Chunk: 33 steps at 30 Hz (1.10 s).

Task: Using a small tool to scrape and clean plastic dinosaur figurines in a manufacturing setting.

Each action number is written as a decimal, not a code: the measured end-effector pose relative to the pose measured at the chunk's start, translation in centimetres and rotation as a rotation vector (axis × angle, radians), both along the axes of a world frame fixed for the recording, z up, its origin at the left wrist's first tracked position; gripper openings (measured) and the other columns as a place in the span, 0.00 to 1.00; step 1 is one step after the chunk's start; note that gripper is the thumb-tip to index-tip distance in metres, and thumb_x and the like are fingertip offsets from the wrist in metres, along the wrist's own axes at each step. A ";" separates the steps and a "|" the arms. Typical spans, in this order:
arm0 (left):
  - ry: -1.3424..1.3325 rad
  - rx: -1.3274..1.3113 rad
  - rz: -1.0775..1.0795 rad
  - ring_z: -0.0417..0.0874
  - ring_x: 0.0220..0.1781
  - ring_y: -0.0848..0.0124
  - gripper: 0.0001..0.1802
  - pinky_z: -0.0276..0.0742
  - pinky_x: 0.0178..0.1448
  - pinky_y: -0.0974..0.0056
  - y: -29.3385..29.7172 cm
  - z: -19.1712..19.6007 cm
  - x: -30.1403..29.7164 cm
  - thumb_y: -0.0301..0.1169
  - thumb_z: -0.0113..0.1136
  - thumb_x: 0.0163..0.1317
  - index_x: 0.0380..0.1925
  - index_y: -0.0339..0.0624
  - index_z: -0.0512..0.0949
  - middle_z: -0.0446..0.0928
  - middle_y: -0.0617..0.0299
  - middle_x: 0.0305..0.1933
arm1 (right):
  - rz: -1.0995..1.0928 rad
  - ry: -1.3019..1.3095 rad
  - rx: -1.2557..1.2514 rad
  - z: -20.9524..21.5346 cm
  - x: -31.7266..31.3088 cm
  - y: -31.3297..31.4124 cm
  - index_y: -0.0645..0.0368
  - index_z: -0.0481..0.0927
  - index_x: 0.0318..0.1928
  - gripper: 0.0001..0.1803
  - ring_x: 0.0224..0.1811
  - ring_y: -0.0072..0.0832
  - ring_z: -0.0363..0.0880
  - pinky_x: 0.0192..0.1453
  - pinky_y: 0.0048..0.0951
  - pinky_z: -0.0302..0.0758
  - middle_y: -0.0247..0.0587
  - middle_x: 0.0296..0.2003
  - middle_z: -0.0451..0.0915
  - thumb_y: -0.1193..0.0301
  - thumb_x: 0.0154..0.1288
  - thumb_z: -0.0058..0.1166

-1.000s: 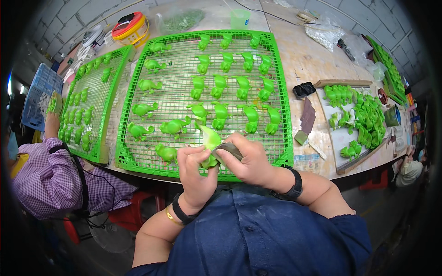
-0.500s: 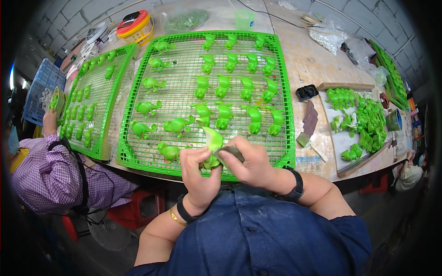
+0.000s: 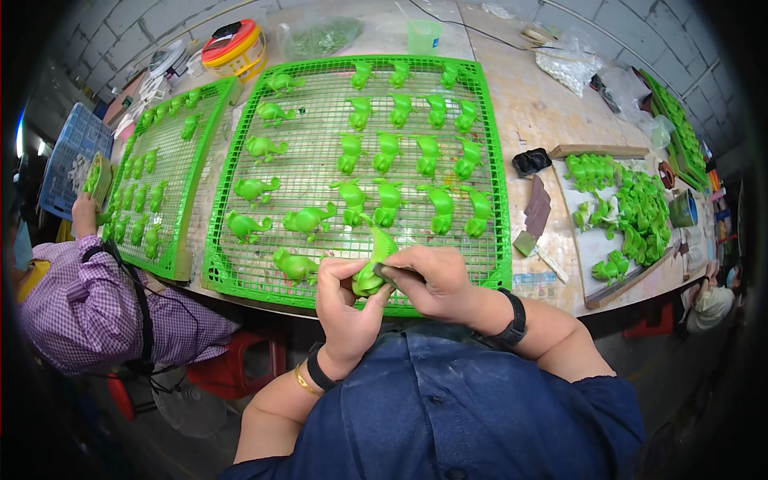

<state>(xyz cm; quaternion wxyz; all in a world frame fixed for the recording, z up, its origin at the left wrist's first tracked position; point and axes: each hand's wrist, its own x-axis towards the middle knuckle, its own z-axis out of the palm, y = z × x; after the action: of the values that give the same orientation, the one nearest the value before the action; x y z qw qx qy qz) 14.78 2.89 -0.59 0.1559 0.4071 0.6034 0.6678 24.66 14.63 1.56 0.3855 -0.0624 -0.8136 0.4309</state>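
My left hand (image 3: pixel 342 308) grips a glossy green plastic animal figure (image 3: pixel 382 242) low down, its narrow curved end pointing up and away. In my right hand (image 3: pixel 436 282), a small dark grey piece of sandpaper (image 3: pixel 381 273) is pinched and pressed against the figure's right side; my fingers hide most of it. Both hands are over the near edge of a large green mesh rack (image 3: pixel 495 172). Several similar figures (image 3: pixel 441 210) stand in rows on that rack, and one figure (image 3: pixel 294 266) lies just left of my left hand.
Right of the rack lie brown sandpaper strips (image 3: pixel 537 206), a black object (image 3: pixel 531 162) and a board (image 3: pixel 594 268) heaped with green pieces (image 3: pixel 644 216). A second rack (image 3: pixel 210 144) is at the left, where a co-worker in a checked sleeve (image 3: pixel 112 300) sits. Behind stands a red-yellow bucket (image 3: pixel 234 48).
The figure has turned in my hands, so its pale inner curve no longer faces up. My right hand has shifted slightly, and less of the grey sandpaper shows.
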 end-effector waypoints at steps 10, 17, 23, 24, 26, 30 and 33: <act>-0.012 -0.037 -0.078 0.73 0.45 0.71 0.25 0.76 0.47 0.69 -0.2 0.1 0.0 0.10 0.61 0.47 0.44 0.35 0.63 0.62 0.58 0.45 | -0.062 0.011 0.138 0.1 -0.7 0.3 0.62 0.77 0.36 0.09 0.21 0.32 0.78 0.22 0.27 0.71 0.42 0.25 0.79 0.81 0.54 0.59; -0.056 -0.014 -0.072 0.76 0.41 0.73 0.25 0.75 0.45 0.70 0.1 0.3 -0.1 0.16 0.67 0.48 0.43 0.34 0.65 0.66 0.58 0.42 | -0.124 -0.001 -0.097 0.8 -0.3 0.1 0.61 0.77 0.36 0.06 0.23 0.32 0.79 0.25 0.28 0.73 0.41 0.26 0.79 0.79 0.56 0.58; -0.195 -0.015 -0.095 0.75 0.42 0.73 0.24 0.74 0.46 0.70 0.1 0.0 0.1 0.16 0.67 0.48 0.44 0.34 0.65 0.66 0.58 0.43 | -0.066 -0.036 0.022 0.9 -0.3 0.2 0.60 0.76 0.34 0.06 0.23 0.35 0.79 0.24 0.31 0.72 0.42 0.25 0.78 0.78 0.56 0.59; -0.170 0.001 -0.093 0.75 0.43 0.73 0.25 0.74 0.46 0.70 0.0 0.0 0.1 0.16 0.66 0.48 0.44 0.34 0.65 0.66 0.57 0.43 | -0.094 -0.063 0.053 0.9 -0.5 0.2 0.60 0.76 0.34 0.06 0.22 0.35 0.79 0.24 0.31 0.72 0.42 0.24 0.78 0.78 0.56 0.59; -0.145 0.017 -0.092 0.75 0.43 0.72 0.25 0.74 0.46 0.70 0.1 0.1 0.1 0.15 0.66 0.48 0.45 0.34 0.65 0.66 0.57 0.44 | -0.128 -0.049 0.001 1.3 -0.7 0.0 0.60 0.76 0.34 0.06 0.22 0.35 0.79 0.23 0.31 0.72 0.42 0.24 0.77 0.78 0.56 0.59; 0.013 0.051 -0.064 0.74 0.44 0.71 0.25 0.73 0.48 0.69 0.3 0.3 -0.5 0.14 0.66 0.47 0.44 0.35 0.66 0.66 0.55 0.45 | -0.070 -0.047 -0.117 1.8 0.0 -0.3 0.61 0.76 0.34 0.06 0.21 0.35 0.79 0.23 0.30 0.72 0.43 0.23 0.77 0.77 0.57 0.58; 0.053 0.050 -0.041 0.74 0.44 0.69 0.25 0.73 0.48 0.68 0.3 -0.1 -0.5 0.14 0.66 0.47 0.44 0.36 0.66 0.66 0.54 0.45 | -0.054 -0.034 -0.032 1.4 0.0 -0.2 0.61 0.76 0.35 0.06 0.21 0.35 0.79 0.23 0.30 0.72 0.43 0.23 0.77 0.78 0.57 0.58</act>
<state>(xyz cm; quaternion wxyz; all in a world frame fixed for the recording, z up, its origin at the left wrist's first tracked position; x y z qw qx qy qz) 14.23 3.23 -0.70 0.1433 0.4406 0.5821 0.6682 24.69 14.44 3.00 0.3819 -0.0977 -0.8112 0.4320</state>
